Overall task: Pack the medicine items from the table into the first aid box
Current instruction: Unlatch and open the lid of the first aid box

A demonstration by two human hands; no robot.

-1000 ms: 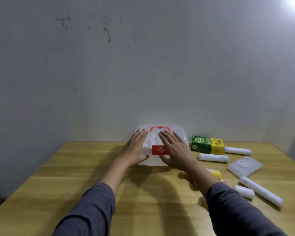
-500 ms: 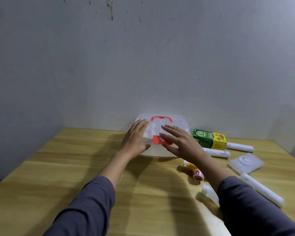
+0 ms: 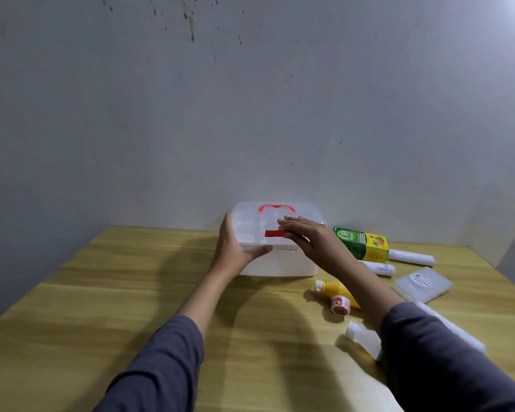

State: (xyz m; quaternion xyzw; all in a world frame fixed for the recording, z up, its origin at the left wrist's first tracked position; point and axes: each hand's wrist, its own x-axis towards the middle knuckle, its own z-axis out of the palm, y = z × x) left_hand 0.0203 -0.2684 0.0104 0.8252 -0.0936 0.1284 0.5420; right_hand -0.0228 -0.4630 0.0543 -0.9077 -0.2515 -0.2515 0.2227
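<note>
The first aid box [image 3: 280, 266] is translucent white with a red handle [image 3: 276, 208] on its closed lid, and it stands at the table's back edge. My left hand [image 3: 235, 251] clasps its left front corner, thumb along the front rim. My right hand [image 3: 312, 239] lies over the lid with its fingertips on the red latch [image 3: 275, 232], which is tipped up. To the right lie a green and yellow carton [image 3: 361, 243], two white tubes [image 3: 411, 257] [image 3: 379, 267], a flat translucent case [image 3: 422, 283], a yellow bottle [image 3: 336, 289] and a small red and white roll [image 3: 340, 304].
A white bottle [image 3: 363, 337] and a long white tube [image 3: 452, 328] lie beside my right sleeve, partly hidden by it. The wooden table [image 3: 131, 292] meets a grey wall just behind the box. The table's left half is bare wood.
My left hand slid from the lid to the box's left front corner. My right fingertips moved onto the red latch, which now tips upward. The camera tilted down.
</note>
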